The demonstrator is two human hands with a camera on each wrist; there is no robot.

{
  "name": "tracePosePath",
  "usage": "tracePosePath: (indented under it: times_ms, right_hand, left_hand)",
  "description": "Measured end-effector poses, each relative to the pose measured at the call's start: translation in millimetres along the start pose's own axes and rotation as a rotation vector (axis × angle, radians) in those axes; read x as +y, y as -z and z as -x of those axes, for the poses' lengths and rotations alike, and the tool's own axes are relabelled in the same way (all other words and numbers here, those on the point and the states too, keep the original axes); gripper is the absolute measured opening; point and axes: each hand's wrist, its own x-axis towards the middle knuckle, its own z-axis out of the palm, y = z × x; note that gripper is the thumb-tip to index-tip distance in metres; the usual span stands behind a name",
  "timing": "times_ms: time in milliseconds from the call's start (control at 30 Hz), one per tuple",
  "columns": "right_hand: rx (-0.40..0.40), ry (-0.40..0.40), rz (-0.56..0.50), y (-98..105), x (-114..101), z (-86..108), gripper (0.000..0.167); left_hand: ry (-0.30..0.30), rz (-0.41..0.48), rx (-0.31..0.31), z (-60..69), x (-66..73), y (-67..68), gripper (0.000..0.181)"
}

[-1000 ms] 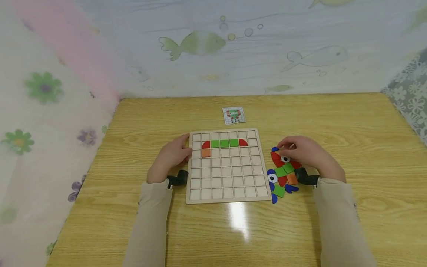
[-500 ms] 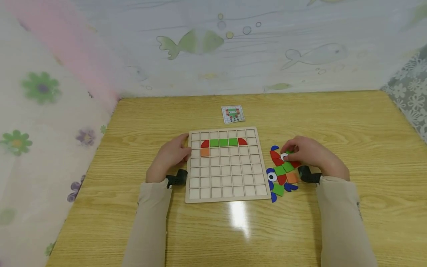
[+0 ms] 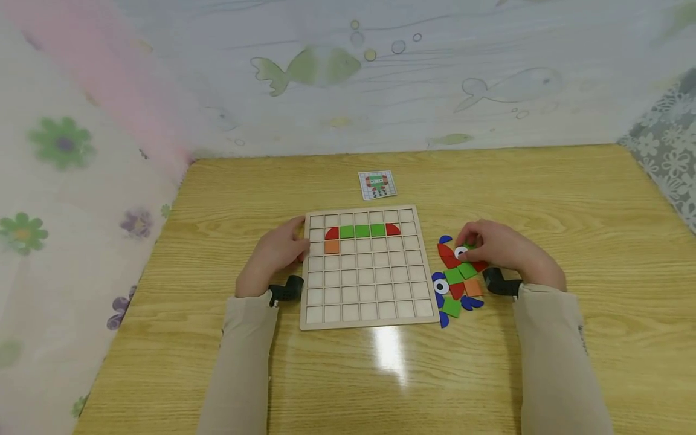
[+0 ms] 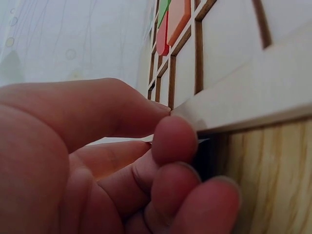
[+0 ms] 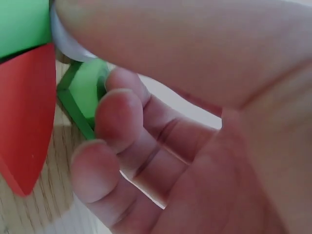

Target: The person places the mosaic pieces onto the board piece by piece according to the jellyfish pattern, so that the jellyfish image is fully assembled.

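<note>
Though earlier farther left, right hand (image 3: 492, 244) at disc (image 3: 459, 251)

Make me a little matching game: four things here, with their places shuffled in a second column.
1. Left hand
2. Right hand
3. Picture card
4. Green squares set in the board

A. Beyond the board's far edge
B. At the loose pieces
C. Between two red pieces
D. At the board's left edge

Pairs: 1-D, 2-B, 3-A, 4-C

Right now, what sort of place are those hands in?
Maybe a playroom or a child's room: I see fish drawings, flower pictures, and a wooden grid board with colorful shape tiles on and beside it.
</note>
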Motion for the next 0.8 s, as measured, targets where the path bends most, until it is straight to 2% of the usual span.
tracePosePath:
  times_ms: [233,400,500,600,800]
  right_hand:
    - [0.022,0.012,-0.014,1,-1,-0.5,0.024]
    - [0.031,0.053,-0.067,-1,-2,-0.9,0.026]
    - [0.035,0.087,-0.115,-3,-9,-4.4,0.022]
    - [0.058,0.118,-0.117,-8,-19,-10.8,0.020]
    - [0.089,0.120,-0.093,-20,-34,-26.1,0.021]
  left_hand:
    - [-0.006,0.012,-0.005,0.1,0.5,-0.2,0.062]
    - [0.004,0.023,-0.011,1.2,1.5,-1.1,0.062]
    - [0.006,0.016,-0.007,2.2,2.1,-1.1,0.062]
    - [0.001,0.010,-0.004,2.7,2.8,-0.5,0.061]
    - [-0.004,0.007,-0.002,2.8,2.2,1.1,0.062]
